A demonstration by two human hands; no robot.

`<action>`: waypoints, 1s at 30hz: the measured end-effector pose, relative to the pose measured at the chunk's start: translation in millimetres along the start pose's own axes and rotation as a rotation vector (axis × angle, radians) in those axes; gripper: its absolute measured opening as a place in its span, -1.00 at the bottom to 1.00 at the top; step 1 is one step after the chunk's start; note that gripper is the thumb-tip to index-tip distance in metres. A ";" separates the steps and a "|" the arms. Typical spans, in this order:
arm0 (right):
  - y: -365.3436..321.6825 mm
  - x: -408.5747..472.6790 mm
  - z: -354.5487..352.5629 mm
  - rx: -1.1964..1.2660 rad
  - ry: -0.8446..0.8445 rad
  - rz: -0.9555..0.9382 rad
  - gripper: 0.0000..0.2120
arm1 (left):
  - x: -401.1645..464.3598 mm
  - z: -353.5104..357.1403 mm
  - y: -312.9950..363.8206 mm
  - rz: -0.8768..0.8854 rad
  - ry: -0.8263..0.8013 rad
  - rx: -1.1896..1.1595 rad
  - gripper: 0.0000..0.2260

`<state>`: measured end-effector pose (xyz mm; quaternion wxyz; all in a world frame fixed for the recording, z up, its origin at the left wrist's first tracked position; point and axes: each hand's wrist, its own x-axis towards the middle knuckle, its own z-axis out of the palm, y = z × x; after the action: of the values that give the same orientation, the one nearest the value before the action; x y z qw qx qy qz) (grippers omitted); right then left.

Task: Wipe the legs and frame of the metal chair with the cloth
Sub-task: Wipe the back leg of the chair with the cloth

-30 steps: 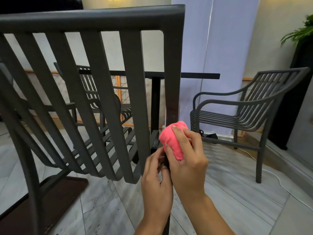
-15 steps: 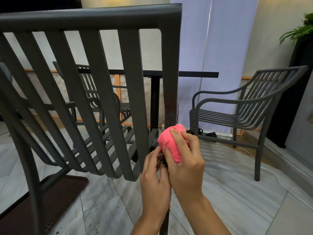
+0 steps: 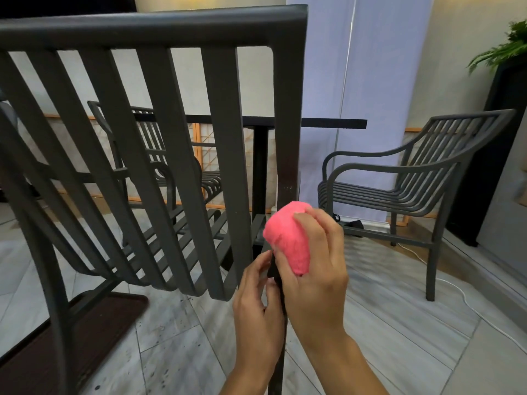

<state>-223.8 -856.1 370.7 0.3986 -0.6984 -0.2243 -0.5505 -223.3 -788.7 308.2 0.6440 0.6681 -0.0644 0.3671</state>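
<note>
The dark grey slatted metal chair (image 3: 182,155) fills the near view, its back toward the camera, top rail high and its right rear upright running down between the two hands. The step in hand appears to be wiping that upright at about seat height. The right hand (image 3: 310,277) clutches the bunched pink fluffy cloth (image 3: 288,238) and presses it against the post; the left hand (image 3: 256,303) curls its fingers around the same post just below, seemingly to steady the frame. The next move likely calls for sliding the cloth down the leg toward the floor, with the left hand shifting out of its path, since it sits right where the cloth must travel.

Around stand a second grey slatted armchair (image 3: 405,178) well to the right, a third one (image 3: 159,166) seen through the slats, a black table (image 3: 313,123) behind, a dark brown floor mat (image 3: 85,332) at lower left, a white cable (image 3: 467,303) trailing over the grey tiles, and a green plant (image 3: 499,49) at upper right.
</note>
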 end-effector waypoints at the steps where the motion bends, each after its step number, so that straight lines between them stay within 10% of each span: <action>1: -2.4 5.0 3.1 -0.006 0.019 -0.010 -0.51 | -0.3 -0.3 -0.6 0.004 -0.009 -0.002 -0.51; 30: 8.5 -7.5 26.8 -0.288 -0.044 -0.024 -0.50 | -7.5 1.7 -2.4 0.001 -0.029 -0.043 -0.76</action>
<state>-203.8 -838.6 358.9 0.2825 -0.7576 -0.1599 -0.5662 -226.8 -792.7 302.2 0.6572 0.6592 -0.0820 0.3560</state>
